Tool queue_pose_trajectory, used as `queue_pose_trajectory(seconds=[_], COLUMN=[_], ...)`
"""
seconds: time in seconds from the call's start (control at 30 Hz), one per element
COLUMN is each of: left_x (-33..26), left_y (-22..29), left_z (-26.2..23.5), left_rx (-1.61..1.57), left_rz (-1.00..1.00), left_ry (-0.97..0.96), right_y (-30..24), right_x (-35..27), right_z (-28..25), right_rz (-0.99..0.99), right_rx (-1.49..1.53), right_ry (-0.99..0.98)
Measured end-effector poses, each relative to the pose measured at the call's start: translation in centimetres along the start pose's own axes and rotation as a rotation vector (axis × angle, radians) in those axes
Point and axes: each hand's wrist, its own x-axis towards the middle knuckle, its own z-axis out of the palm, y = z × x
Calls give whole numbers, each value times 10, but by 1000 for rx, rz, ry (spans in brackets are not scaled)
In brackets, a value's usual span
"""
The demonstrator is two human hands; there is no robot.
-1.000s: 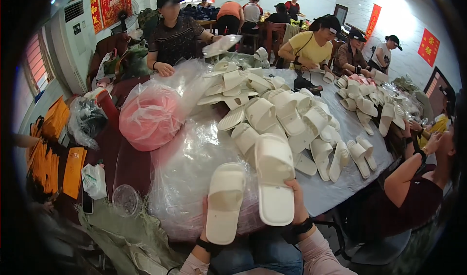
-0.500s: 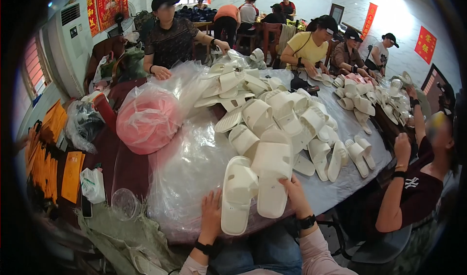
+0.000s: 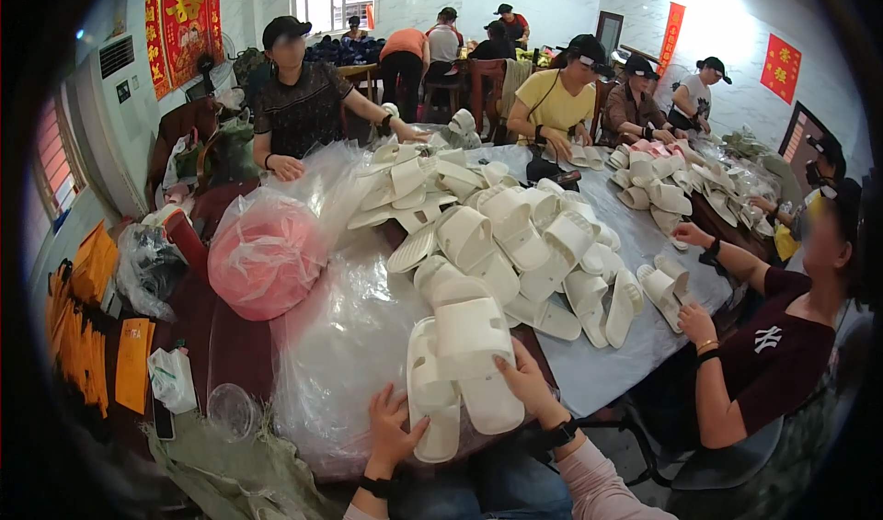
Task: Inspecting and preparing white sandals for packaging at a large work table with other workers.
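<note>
Left hand (image 3: 394, 425) grips one white slipper (image 3: 432, 393) at the table's (image 3: 625, 354) near edge; right hand (image 3: 526, 382) holds its mate (image 3: 478, 359). Aligning soles squarely would pair them neatly.

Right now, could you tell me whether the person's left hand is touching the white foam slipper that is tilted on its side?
Touching. The head view shows the left hand with its fingers against the white foam slipper.
</note>
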Motion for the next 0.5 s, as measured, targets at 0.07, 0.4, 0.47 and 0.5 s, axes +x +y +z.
queue_pose_trajectory(seconds=[0.07,0.4,0.47,0.5], left_x=[-3,-20,-20,-19], left_y=[-4,-17,-14,-11], left_z=[7,16,13,9], left_rx=[7,-690,-757,-825], left_rz=[-20,-365,-379,-397], left_ry=[13,275,298,316], right_y=[2,18,32,36], right_x=[-2,-3,-1,0], right_z=[9,7,8,8], right_rz=[-24,-138,-157,-172], right_rx=[66,101,-28,-157], right_ry=[-80,166,106,47])
